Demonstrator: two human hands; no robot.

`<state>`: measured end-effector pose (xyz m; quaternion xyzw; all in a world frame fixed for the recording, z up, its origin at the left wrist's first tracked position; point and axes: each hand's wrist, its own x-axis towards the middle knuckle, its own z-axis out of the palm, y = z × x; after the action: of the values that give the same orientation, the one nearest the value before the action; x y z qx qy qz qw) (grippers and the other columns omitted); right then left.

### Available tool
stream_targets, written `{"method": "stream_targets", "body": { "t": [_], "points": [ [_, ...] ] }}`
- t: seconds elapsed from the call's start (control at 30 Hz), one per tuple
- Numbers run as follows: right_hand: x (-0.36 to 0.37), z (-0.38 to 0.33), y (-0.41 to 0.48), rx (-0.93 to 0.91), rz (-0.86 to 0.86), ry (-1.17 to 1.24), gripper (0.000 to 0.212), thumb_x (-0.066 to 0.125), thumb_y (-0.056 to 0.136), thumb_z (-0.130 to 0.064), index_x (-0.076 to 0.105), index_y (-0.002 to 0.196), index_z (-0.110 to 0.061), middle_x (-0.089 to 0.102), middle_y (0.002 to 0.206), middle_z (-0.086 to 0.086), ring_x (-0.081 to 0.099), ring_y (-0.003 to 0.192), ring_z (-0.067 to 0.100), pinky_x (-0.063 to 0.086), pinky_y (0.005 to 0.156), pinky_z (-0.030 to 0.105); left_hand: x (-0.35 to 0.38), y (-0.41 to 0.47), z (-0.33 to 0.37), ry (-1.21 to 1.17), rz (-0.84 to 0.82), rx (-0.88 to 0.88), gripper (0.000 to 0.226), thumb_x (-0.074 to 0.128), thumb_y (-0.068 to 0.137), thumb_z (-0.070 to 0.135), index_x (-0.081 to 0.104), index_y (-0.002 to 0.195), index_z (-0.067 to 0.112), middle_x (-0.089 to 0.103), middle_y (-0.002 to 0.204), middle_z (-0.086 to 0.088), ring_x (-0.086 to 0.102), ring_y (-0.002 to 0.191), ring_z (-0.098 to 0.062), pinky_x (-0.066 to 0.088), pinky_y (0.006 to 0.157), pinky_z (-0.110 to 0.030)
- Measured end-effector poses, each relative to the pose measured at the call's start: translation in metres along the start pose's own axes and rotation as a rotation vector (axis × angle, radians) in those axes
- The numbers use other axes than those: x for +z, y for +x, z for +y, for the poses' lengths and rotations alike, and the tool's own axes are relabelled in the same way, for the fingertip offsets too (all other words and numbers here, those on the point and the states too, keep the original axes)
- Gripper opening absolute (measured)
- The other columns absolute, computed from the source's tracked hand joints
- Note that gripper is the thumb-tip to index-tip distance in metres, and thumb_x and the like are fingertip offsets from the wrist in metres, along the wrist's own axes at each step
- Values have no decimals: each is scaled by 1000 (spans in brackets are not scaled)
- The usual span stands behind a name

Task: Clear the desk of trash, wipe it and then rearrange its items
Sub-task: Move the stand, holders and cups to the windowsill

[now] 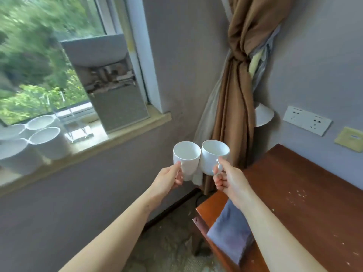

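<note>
Each of my hands holds a white mug in the air between the window sill and the desk. My left hand [170,178] grips the left mug [186,157] by its handle side. My right hand [228,180] has its fingers curled through the handle of the right mug [213,154]. The two mugs touch side by side, both upright and empty. The brown wooden desk [306,203] lies at the lower right, with pale crumbs scattered on its top. A blue-grey cloth [229,234] hangs over the desk's left edge, under my right forearm.
On the window sill [110,142] at left stand several white bowls or cups [46,142], a clear stand and a leaning mirror [115,91]. A knotted brown curtain [235,99] hangs in the corner. Wall sockets [307,120] sit above the desk. Carpet floor lies below.
</note>
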<state>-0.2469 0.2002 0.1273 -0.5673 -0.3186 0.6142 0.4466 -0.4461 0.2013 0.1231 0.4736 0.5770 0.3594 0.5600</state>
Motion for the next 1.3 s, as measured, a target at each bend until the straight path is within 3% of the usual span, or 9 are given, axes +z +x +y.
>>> {"method": "stream_targets", "body": {
  "t": [0.13, 0.33, 0.5, 0.7, 1.07, 1.3],
  "points": [
    [80, 0, -2, -23, -212, -121, 43, 48, 98, -42, 57, 65, -14, 47, 55, 5, 40, 48, 12, 31, 53, 25, -73, -35, -6, 5, 253, 19, 44, 42, 103, 39, 46, 64, 19, 52, 74, -4, 44, 62, -12, 36, 59, -20],
    [174, 1, -4, -59, -546, -306, 46, 47, 100, -39, 59, 63, -14, 50, 54, 4, 44, 50, 14, 35, 54, 26, -147, -91, -13, -64, 568, 48, 42, 41, 104, 38, 42, 68, 17, 47, 78, -9, 44, 63, -14, 36, 62, -23],
    [239, -2, -14, -77, -777, -412, 46, 47, 100, -37, 59, 60, -16, 50, 53, 4, 43, 48, 14, 32, 53, 25, -189, -127, -19, -112, 813, 21, 43, 39, 104, 38, 39, 66, 19, 46, 78, -9, 46, 56, -9, 34, 61, -23],
    [291, 1, -31, -73, -991, -503, 43, 50, 99, -40, 60, 65, -15, 52, 55, 5, 43, 49, 14, 34, 53, 23, -224, -171, -30, -185, 1049, -11, 46, 40, 102, 45, 38, 63, 20, 54, 72, -3, 53, 64, -15, 38, 66, -27],
    [382, 25, -62, -36, -1197, -554, 43, 48, 99, -41, 61, 70, -13, 58, 59, 8, 48, 50, 15, 40, 57, 25, -305, -214, -48, -167, 1199, -30, 46, 39, 102, 44, 40, 62, 20, 59, 72, -2, 58, 66, -16, 39, 69, -29],
    [463, 54, -74, -120, -1040, -444, 42, 48, 100, -40, 60, 71, -12, 61, 59, 9, 54, 53, 17, 43, 55, 23, -390, -219, -63, -50, 1097, -33, 44, 38, 104, 44, 42, 67, 19, 60, 78, -5, 61, 69, -14, 40, 72, -29]
  ]
}}
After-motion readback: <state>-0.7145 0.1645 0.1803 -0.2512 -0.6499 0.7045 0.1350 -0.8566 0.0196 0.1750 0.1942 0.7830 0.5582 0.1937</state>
